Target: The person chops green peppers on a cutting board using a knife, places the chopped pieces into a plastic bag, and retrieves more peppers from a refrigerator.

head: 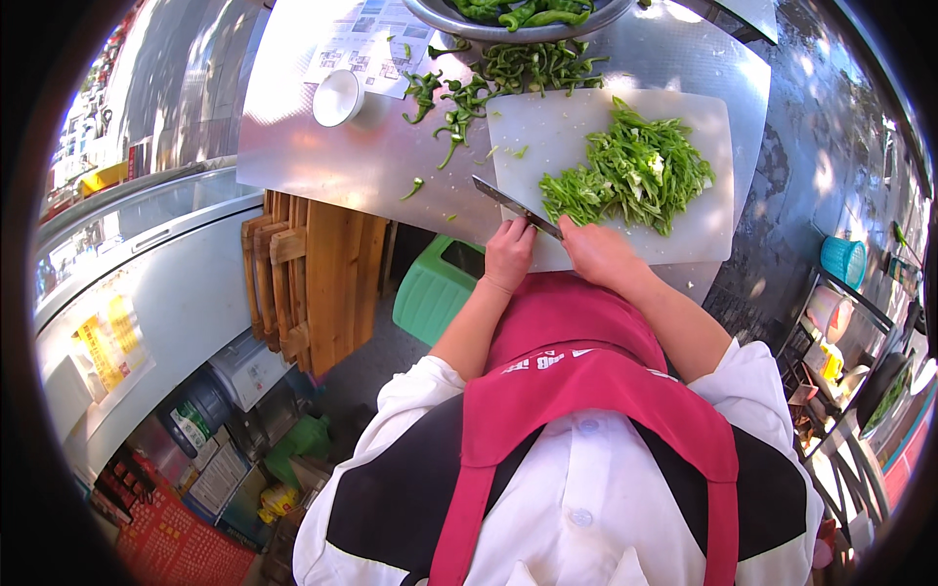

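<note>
My right hand [597, 249] is closed around the handle of a kitchen knife [516, 206] at the near edge of a white cutting board [608, 110]. The blade slants up to the left. Beside the blade is my left hand [511, 249], fingers bent down; whether it holds anything is hidden. A heap of sliced green peppers [645, 172] lies on the board, just beyond my right hand. Cut-off pepper stems [538, 69] are strewn past the board on the metal table [330, 165]. At the top, a metal bowl [527, 33] holds whole green peppers [513, 13].
A white cup [338, 98] and a printed sheet [374, 44] are on the table's left part. Folded wooden furniture [341, 278] and a green plastic stool [432, 293] stand below its near edge. A white chest freezer [183, 271] is at left, a loaded rack [828, 322] at right.
</note>
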Available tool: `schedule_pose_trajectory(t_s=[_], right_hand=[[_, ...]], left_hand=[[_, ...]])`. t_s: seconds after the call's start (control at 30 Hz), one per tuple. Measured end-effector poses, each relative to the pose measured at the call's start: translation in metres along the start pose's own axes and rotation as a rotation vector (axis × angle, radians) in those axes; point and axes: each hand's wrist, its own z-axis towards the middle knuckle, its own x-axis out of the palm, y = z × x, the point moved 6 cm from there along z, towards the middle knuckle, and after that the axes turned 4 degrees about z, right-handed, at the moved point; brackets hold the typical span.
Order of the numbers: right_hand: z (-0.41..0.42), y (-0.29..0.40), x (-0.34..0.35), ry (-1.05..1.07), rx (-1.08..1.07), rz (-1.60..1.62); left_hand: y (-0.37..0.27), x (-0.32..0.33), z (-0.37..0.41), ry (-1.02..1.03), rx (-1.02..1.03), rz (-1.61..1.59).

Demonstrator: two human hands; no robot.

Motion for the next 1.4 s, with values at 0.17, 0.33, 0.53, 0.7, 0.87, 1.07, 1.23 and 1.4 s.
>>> schedule_pose_trajectory(t_s=[0.17,0.33,0.53,0.7,0.87,1.07,1.23,1.4], right_hand=[[0.027,0.001,0.026,-0.119,-0.004,0.03],[0.007,0.003,0.003,-0.105,0.016,0.0],[-0.011,-0.001,0.042,-0.043,0.05,0.152],[-0.033,-0.069,0.024,-0.288,0.307,0.195],[-0.064,-0.095,-0.015,-0.429,0.318,0.154],[-0.076,-0.091,-0.01,-0.583,0.318,0.164],[-0.067,-0.079,-0.003,-0.55,0.328,0.198],[-0.045,-0.054,-0.009,-0.447,0.283,0.224]], left_hand=[[0.002,0.002,-0.002,0.04,-0.037,-0.03],[0.008,-0.017,-0.012,-0.108,-0.175,-0.226],[0.03,-0.03,-0.041,-0.139,-0.34,-0.19],[0.03,-0.034,-0.044,-0.093,-0.347,-0.194],[0.03,-0.025,-0.046,-0.051,-0.363,-0.233],[0.036,-0.021,-0.042,-0.012,-0.383,-0.242],[0.048,-0.024,-0.023,0.046,-0.469,-0.255],[0.081,-0.047,0.049,-0.053,-0.494,-0.307]])
